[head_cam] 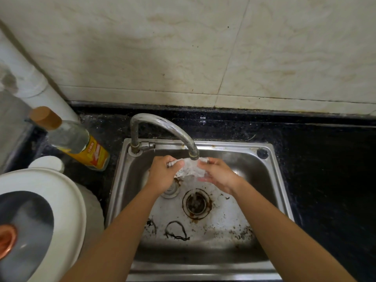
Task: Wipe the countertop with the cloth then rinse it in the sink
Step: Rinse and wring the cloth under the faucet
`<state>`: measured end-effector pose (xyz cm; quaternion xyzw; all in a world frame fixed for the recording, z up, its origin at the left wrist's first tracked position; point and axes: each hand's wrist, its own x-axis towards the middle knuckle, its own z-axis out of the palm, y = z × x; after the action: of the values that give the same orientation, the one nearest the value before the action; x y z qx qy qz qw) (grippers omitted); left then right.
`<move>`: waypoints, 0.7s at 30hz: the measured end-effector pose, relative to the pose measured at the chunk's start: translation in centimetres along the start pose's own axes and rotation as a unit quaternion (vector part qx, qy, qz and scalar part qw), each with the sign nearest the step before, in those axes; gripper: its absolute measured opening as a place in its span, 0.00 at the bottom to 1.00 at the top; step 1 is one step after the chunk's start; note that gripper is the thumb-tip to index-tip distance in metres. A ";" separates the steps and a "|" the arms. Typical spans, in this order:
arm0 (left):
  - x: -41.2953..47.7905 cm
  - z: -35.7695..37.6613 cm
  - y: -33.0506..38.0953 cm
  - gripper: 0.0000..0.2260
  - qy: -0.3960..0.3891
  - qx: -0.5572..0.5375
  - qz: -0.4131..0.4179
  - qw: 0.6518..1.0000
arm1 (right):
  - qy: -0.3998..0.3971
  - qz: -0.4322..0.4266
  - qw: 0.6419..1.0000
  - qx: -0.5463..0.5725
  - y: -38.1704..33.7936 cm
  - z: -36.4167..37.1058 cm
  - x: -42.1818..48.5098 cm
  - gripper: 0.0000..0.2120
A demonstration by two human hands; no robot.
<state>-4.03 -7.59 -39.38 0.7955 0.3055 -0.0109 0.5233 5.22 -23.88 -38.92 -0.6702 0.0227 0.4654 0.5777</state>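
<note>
Both my hands are up under the faucet (162, 129) spout at the centre of the frame, and the cloth (190, 168) is stretched between them, white and crumpled, right below the outlet. My left hand (162, 174) is clenched around the cloth's left end, fingers curled over a bunched bit of it; my right hand (216, 174) pinches the right end between thumb and fingers. The cloth hangs over the steel sink (278, 180), above the basin floor, which is stained and speckled with debris around the drain (197, 203). I can't tell clearly whether water is running. The dark speckled surface (325, 159) wraps around the sink on the back and right. In the left of the frame a clear bottle (71, 139) with a yellow label and a tan cap leans on that surface, and a white appliance lid (65, 200) fills the lower left corner.
</note>
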 end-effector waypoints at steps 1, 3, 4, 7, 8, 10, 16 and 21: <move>-0.2 0.2 0.1 0.09 -0.008 -0.033 -0.026 0.999 | 0.001 -0.010 1.000 0.013 0.1 0.4 0.0 0.05; -0.7 0.7 0.3 0.12 -0.024 -0.108 -0.073 0.991 | 0.001 -0.030 0.999 0.034 0.5 0.9 0.1 0.09; -1.0 0.9 0.5 0.13 -0.023 -0.129 -0.082 0.988 | -0.001 -0.036 0.998 0.046 0.6 1.0 0.2 0.11; -1.3 1.3 0.8 0.19 0.004 -0.122 -0.071 0.990 | -0.009 -0.038 0.997 0.060 1.2 1.4 0.3 0.11; -1.3 1.3 0.8 0.21 0.006 -0.120 -0.069 0.990 | -0.011 -0.036 0.997 0.063 1.3 1.5 0.3 0.09; -1.4 1.1 1.0 0.20 -0.002 -0.142 -0.079 0.987 | 0.007 -0.028 0.998 0.050 1.4 1.7 0.5 0.06; -1.3 0.4 0.2 0.14 -0.101 -0.287 -0.145 0.942 | 0.078 -0.048 0.996 0.003 0.8 0.7 0.5 0.07; -0.7 0.4 -0.1 0.28 -0.133 -0.337 -0.150 0.920 | 0.091 -0.080 0.992 0.039 0.6 -0.6 0.1 0.09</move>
<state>-4.53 -8.26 -39.40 0.5079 0.3337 -0.0913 0.7889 5.28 -24.49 -39.46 -0.6863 0.0395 0.3540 0.6342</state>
